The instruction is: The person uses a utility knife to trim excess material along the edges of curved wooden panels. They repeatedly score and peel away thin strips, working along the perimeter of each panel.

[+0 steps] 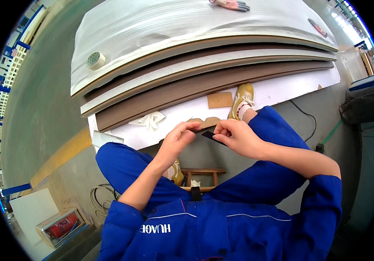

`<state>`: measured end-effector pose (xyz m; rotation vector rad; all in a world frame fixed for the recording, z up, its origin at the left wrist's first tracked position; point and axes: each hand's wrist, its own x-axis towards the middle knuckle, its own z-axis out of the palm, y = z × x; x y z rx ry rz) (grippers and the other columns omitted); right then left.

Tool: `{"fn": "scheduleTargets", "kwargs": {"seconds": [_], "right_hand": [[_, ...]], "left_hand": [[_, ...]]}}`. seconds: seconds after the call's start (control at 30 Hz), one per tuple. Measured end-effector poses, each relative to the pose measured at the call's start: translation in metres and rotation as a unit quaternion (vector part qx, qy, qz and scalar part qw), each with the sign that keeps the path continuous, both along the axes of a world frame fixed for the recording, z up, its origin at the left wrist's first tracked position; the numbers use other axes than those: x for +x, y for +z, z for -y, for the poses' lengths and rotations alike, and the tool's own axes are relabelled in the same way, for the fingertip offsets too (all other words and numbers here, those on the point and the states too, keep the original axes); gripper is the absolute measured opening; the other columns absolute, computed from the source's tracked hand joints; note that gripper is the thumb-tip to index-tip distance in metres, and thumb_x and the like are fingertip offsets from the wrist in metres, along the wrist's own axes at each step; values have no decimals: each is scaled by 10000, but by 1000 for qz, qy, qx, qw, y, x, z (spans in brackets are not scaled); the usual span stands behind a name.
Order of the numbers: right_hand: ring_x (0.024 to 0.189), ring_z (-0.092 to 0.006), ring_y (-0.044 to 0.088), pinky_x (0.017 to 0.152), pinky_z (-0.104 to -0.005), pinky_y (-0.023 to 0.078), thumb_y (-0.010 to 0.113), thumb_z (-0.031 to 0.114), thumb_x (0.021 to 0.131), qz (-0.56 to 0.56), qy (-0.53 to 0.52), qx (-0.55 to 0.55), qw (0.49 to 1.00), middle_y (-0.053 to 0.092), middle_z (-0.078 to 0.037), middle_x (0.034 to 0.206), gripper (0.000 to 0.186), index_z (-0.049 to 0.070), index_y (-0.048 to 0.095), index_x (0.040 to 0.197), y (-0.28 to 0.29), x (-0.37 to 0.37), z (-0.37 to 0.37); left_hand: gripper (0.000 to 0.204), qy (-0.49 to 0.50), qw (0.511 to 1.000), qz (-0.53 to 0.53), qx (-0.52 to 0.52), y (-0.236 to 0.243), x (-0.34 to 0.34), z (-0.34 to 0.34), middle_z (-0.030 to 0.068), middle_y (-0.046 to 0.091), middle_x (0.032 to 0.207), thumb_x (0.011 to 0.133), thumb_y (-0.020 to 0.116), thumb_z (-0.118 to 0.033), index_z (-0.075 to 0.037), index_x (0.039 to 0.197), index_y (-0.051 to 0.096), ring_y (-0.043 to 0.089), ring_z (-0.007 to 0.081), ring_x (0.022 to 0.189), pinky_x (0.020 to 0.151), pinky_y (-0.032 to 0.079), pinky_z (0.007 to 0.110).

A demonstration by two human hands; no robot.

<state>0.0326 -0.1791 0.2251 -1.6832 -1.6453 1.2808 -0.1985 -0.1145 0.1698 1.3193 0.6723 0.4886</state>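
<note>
My right hand [241,138] pinches a small flat black strip [209,135] between thumb and fingers, over the gap between my knees. Just left of it, my left hand [179,141] is open, its fingers stretched toward the strip and nothing visible in them. Beyond my hands lie a brown cardboard piece [211,123], partly hidden by them, and a flat brown rectangle [220,100]. A crumpled white cloth [151,120] rests on the white sheet [178,118] left of these pieces.
Long brown panels [174,91] are stacked ahead under white foam wrap [152,21]. On top are a tape roll [95,60], a glove [231,5] and another glove-like item [317,28]. A wooden stool [202,172], coiled cable [102,198] and red fire extinguisher [63,225] stand lower down.
</note>
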Motion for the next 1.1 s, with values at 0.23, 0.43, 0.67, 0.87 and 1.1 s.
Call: {"fn": "scheduleTargets", "kwargs": {"seconds": [0.23, 0.43, 0.67, 0.87, 1.1], "right_hand": [[738, -208, 574, 661, -336, 467, 694, 97, 875, 42, 19, 110, 993, 606, -70, 756, 106, 29, 615, 890, -10, -42, 7], [776, -268, 602, 699, -387, 482, 706, 126, 845, 65, -36, 132, 988, 623, -90, 780, 119, 46, 626, 883, -34, -60, -10], [623, -93, 496, 576, -281, 428, 660, 124, 904, -42, -296, 32, 954, 525, -10, 674, 108, 26, 614, 902, -97, -52, -41], [619, -49, 490, 557, -224, 409, 670, 115, 907, -217, -505, 136, 824, 550, 32, 693, 134, 11, 624, 977, -198, -64, -138], [604, -33, 475, 552, -210, 410, 668, 113, 920, -200, -576, 199, 767, 554, 39, 693, 317, -23, 637, 1205, -226, -89, -190]], "left_hand": [[259, 50, 997, -51, 26, 13, -20, -3, 62, 635, 1105, 831, 763, -92, -14, 1068, 693, 611, 144, 1014, 917, 487, 291], [99, 34, 979, -82, 182, -11, -25, -40, 47, 668, 799, 784, 776, -124, -46, 806, 719, 615, 204, 863, 803, 477, 300], [241, 42, 958, -166, 231, -63, -30, -92, 117, 585, 728, 879, 693, -193, -2, 752, 619, 570, 260, 707, 647, 455, 352], [284, -184, 828, -308, 430, -119, -39, -98, 119, 653, 826, 901, 656, -309, -38, 818, 645, 639, 296, 784, 694, 486, 395], [332, -408, 706, -396, 422, -143, -58, -80, 106, 653, 875, 858, 684, -381, -55, 917, 649, 645, 283, 880, 781, 495, 402]]}}
